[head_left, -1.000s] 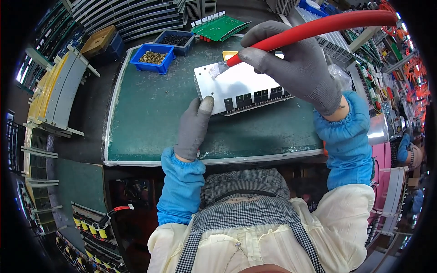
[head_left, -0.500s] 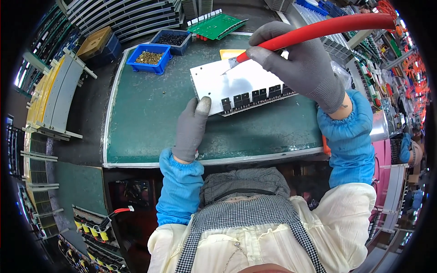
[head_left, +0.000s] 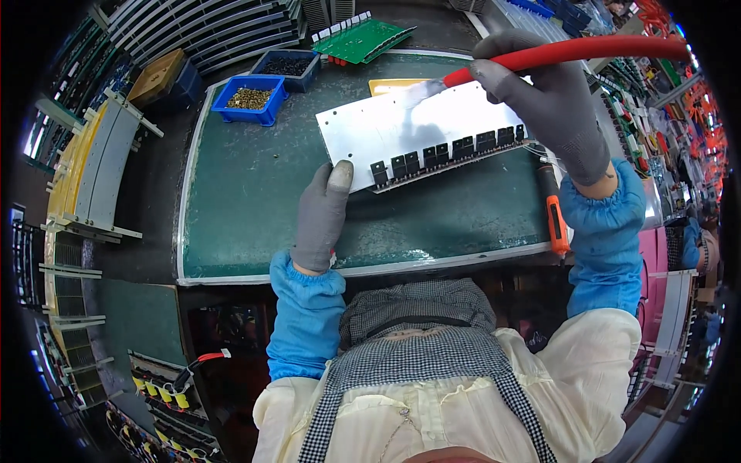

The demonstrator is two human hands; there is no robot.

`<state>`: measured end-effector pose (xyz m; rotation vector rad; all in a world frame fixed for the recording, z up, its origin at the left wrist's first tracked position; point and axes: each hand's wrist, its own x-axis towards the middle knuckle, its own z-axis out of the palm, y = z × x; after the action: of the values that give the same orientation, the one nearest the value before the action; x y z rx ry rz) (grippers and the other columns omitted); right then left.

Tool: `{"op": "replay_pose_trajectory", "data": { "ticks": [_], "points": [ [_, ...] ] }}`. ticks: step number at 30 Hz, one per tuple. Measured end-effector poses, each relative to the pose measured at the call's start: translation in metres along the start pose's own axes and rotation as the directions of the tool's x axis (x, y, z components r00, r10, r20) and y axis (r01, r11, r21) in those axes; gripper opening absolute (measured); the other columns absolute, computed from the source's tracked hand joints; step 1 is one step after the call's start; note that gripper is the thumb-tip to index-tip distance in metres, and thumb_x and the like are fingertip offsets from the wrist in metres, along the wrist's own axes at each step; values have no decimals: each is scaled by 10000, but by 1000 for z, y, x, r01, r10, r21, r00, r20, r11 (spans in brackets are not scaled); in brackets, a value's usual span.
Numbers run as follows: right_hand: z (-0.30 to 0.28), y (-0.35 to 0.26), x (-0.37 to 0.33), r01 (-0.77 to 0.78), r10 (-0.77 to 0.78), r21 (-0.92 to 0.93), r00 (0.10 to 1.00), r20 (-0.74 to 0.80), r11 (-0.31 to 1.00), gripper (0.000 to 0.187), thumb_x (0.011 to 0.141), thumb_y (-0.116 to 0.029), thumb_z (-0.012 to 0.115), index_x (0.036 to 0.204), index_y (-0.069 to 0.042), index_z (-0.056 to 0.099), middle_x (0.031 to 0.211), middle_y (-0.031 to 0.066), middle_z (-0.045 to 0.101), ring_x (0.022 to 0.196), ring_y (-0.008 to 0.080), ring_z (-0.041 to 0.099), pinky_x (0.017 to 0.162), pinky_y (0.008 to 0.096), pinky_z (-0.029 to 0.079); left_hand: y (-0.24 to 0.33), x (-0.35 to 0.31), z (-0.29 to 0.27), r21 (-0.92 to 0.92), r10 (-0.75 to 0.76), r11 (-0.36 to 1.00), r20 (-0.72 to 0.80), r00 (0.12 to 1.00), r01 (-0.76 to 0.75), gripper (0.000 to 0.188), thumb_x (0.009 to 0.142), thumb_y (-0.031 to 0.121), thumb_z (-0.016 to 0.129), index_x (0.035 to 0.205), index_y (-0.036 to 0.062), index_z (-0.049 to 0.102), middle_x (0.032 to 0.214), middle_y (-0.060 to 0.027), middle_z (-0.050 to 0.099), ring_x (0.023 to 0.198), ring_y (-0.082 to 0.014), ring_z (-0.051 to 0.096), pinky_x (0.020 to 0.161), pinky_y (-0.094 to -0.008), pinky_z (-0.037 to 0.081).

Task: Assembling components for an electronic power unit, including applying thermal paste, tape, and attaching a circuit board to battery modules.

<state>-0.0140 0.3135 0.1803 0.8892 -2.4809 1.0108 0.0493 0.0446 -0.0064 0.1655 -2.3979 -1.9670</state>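
A white metal plate (head_left: 363, 127) with a row of black transistor-like components (head_left: 440, 153) along its near edge is held tilted above the green-topped table. My gloved left hand (head_left: 324, 208) pinches the plate's near left corner, thumb on top and fingers hidden beneath. In my gloved right hand (head_left: 552, 104) is a long red-handled brush (head_left: 571, 52), gripped between thumb and fingers. Its pale tip lies at the plate's far edge, near the middle; whether it touches cannot be made out. Behind the plate, part of a yellow tray (head_left: 386, 86) shows.
A blue bin (head_left: 266, 112) of small brass-coloured parts and a grey-blue bin (head_left: 309, 76) of black parts stand at the table's far left. A green circuit board (head_left: 363, 42) lies at the back. An orange-and-black electric screwdriver (head_left: 554, 216) is by the right edge.
My right hand has moved right and slightly away with the brush, drawing its tip rightward across the plate. More of the component row and the screwdriver now show. My left hand stays nearly still.
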Motion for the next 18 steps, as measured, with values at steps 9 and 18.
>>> {"op": "replay_pose_trajectory", "data": {
  "ticks": [9,18],
  "points": [
    [49,-25,18,246,-233,177,968,-94,953,264,881,-260,730,989,-20,707,727,86,686,662,152,685,582,267,538,-1,0,1,7,-23,1000,4,1000,23,807,930,680,476,1163,-83,596,942,-213,665,873,-275,620,812,-389,477],
    [47,-19,17,262,-266,-70,963,-50,962,302,908,-332,697,949,-33,700,692,88,673,619,194,678,587,304,537,-3,0,-1,-10,-72,997,10,997,72,813,931,682,479,1218,-70,594,917,-161,661,786,-198,590,708,-343,470]
  ]
}}
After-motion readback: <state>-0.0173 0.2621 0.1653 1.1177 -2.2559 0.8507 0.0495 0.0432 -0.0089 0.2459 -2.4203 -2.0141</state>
